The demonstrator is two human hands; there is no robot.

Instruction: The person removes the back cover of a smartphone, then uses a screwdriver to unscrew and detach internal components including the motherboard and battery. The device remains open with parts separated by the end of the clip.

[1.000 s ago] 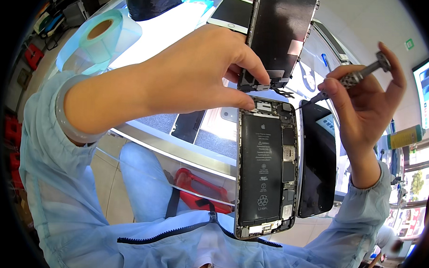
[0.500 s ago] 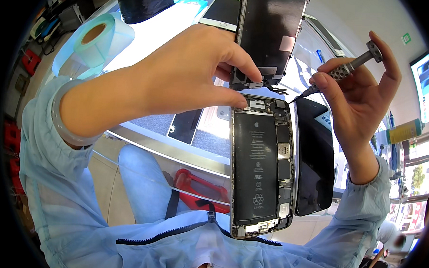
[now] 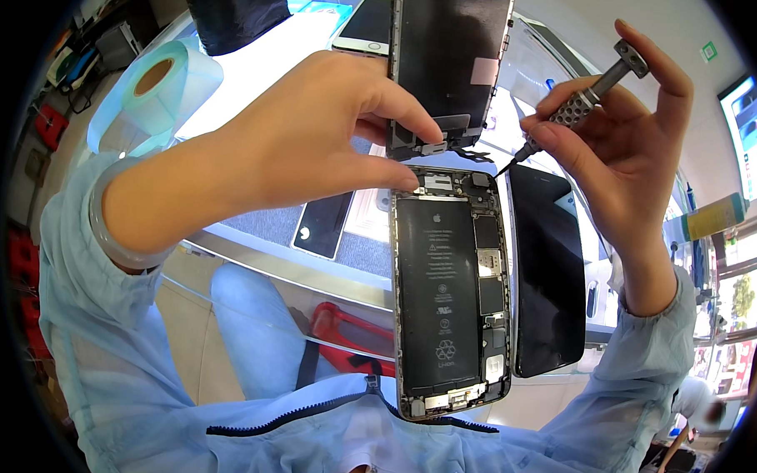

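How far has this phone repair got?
Done: the phone body is open, its battery bare, the screen panel swung up. In hand: the left hand steadies the hinge end while the right hand aims a screwdriver there. Left: the panel looks joined at that end.

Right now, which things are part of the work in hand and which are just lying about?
In hand:
- opened phone body, left hand at its top edge
- lifted screen panel, also pinched by the left hand
- small screwdriver in right hand

Lying about:
- roll of pale film
- dark spare panel
- phone on the bench
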